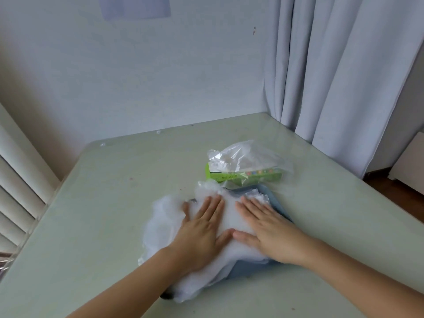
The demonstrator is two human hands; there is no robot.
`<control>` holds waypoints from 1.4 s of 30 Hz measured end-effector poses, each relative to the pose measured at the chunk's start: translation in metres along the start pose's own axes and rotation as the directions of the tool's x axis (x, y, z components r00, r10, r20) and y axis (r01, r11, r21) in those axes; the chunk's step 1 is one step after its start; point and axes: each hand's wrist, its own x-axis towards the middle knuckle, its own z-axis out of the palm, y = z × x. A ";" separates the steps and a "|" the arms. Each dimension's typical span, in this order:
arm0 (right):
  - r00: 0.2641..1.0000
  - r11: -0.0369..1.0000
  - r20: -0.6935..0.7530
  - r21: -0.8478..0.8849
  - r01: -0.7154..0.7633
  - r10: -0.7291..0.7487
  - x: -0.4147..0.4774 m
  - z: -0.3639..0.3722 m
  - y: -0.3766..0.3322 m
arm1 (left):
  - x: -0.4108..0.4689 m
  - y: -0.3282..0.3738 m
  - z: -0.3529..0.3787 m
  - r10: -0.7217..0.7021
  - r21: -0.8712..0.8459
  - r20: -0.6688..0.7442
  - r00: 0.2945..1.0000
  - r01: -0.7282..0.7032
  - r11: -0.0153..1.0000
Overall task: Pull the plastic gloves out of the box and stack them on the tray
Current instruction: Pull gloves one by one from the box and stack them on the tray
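Both palms lie flat, fingers straight: left hand and right hand press the stacked gloves onto the blue tray (mostly hidden) near the tabletop's front edge. Behind it, the green box seemingly trails another glove. Slippery film overhanging leftward could slide off when released.

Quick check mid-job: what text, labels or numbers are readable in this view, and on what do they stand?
Near side of the green cardboard glove box: a short row of dark print, too blurred to read.
Top edge of the same box: a row of small coloured squares, no legible text.
The pale sheet on the wall: no print visible.
Nothing else carries text.
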 end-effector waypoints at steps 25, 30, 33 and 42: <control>0.797 0.183 -0.062 0.981 -0.061 0.601 0.018 -0.084 0.121 | -0.003 -0.001 -0.097 -0.258 -0.469 0.144 0.955 0.296 0.832; 0.790 0.492 -0.360 0.866 0.086 0.496 -0.007 -0.128 0.104 | -0.011 -0.013 -0.135 -0.398 -0.199 -0.203 0.894 0.361 0.911; 0.881 0.458 -0.364 0.866 0.201 0.302 -0.021 -0.157 0.070 | -0.013 -0.015 -0.150 -0.363 -0.226 -0.344 0.866 0.299 0.927; 0.939 0.072 -0.293 0.948 0.310 -0.182 -0.047 -0.196 -0.019 | -0.008 0.003 -0.153 0.118 -0.814 -0.276 0.954 -0.297 0.500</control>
